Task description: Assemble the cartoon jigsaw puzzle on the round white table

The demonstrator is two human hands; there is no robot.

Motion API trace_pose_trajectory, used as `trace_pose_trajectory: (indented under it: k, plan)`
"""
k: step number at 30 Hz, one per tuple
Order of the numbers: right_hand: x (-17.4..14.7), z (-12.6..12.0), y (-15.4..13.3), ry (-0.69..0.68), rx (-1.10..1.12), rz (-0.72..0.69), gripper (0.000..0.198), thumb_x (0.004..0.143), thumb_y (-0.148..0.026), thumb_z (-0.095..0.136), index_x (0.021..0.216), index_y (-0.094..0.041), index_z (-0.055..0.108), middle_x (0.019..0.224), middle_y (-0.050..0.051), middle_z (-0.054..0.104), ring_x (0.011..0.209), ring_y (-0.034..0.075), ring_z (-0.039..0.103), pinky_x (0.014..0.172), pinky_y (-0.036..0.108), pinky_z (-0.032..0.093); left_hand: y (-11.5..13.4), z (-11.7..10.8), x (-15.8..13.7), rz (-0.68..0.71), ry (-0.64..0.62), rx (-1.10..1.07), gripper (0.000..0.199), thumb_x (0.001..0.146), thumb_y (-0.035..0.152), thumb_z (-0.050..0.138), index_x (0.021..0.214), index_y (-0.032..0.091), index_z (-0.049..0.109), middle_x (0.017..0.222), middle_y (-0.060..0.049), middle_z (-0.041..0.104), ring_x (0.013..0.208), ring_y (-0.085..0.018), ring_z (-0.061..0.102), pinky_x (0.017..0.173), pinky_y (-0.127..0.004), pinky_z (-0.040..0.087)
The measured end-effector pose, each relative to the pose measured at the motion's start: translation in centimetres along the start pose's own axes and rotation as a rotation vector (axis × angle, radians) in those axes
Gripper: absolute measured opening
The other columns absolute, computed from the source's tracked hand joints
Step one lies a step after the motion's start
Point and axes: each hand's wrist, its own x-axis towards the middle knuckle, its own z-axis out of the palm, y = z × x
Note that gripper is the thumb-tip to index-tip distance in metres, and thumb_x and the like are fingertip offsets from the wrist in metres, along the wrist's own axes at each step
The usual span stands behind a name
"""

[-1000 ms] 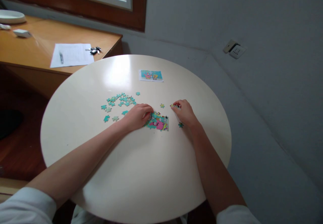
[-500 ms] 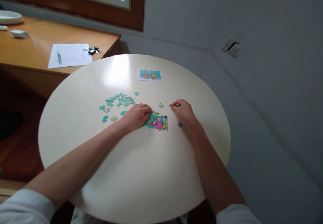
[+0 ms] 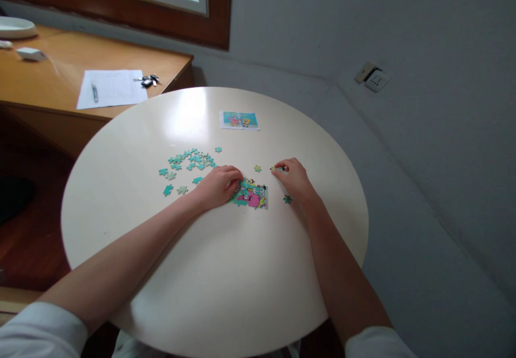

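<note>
A partly joined jigsaw puzzle (image 3: 253, 197) with a pink cartoon figure lies flat mid-table. My left hand (image 3: 221, 186) is closed at its left edge, fingers curled on it and covering that side. Over to the right, my right hand (image 3: 295, 178) pinches a small puzzle piece (image 3: 273, 169) between thumb and fingertips, low over the table or touching it; which one I cannot tell. A yellowish loose piece (image 3: 257, 169) lies between the hands, above the puzzle. Beside my right wrist is a dark green piece (image 3: 287, 199).
Several loose teal pieces (image 3: 196, 159) are scattered left of my left hand. A small picture sheet (image 3: 241, 120) with two cartoon figures lies farther back on the round white table (image 3: 209, 277). A wooden desk (image 3: 116, 49) holds paper (image 3: 113, 92) and keys (image 3: 149, 81).
The piece in my right fingers has turned slightly and shifted a little to the left. My left hand and the joined puzzle look unmoved.
</note>
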Motion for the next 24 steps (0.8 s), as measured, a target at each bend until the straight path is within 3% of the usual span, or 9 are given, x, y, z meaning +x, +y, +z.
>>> trace_pose_trajectory:
  k: [12,20,24]
  plan:
    - [-0.2,0.1,-0.4,-0.042,-0.091,0.006,0.012,0.077,-0.027,0.062,0.087,-0.024,0.067,0.103,0.009,0.058,0.099,0.027,0.052,0.089,0.043,0.04,0.0,-0.1,0.0,0.005,-0.006,0.01,0.027,0.083,0.015,0.043,0.091,0.017,0.069,0.1,-0.009,0.071,0.093,-0.021,0.066,0.086,-0.034,0.052]
    - [-0.6,-0.5,-1.2,-0.12,-0.046,-0.052,0.009,0.076,-0.02,0.059,0.08,-0.024,0.066,0.106,0.007,0.058,0.1,0.025,0.052,0.091,0.044,0.037,0.0,-0.1,0.0,0.004,-0.007,0.001,0.026,0.083,0.015,0.044,0.091,0.018,0.069,0.1,-0.008,0.071,0.093,-0.021,0.065,0.087,-0.034,0.051]
    - [-0.5,-0.9,-1.6,-0.106,-0.054,-0.003,0.012,0.073,-0.024,0.065,0.085,-0.023,0.068,0.107,0.007,0.058,0.098,0.024,0.053,0.092,0.043,0.037,-0.1,0.0,-0.1,0.007,-0.002,0.007,0.027,0.083,0.014,0.044,0.092,0.018,0.069,0.099,-0.008,0.071,0.093,-0.02,0.065,0.086,-0.034,0.052]
